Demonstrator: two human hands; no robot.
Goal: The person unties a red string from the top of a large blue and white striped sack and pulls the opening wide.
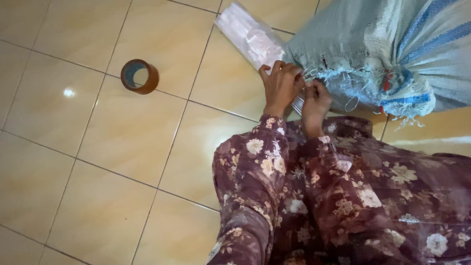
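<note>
A large woven sack, pale with blue stripes, lies on the tiled floor at the upper right, its frayed mouth facing me. My left hand grips the sack's edge where a clear plastic packet of white items lies beside it. My right hand pinches the frayed edge of the sack close beside the left hand; a thin thread or wire loop hangs near it. What the right fingers hold exactly is too small to tell. Both arms wear dark floral sleeves.
A roll of brown tape stands on the beige floor tiles to the left of the hands. My floral-clothed lap fills the lower right.
</note>
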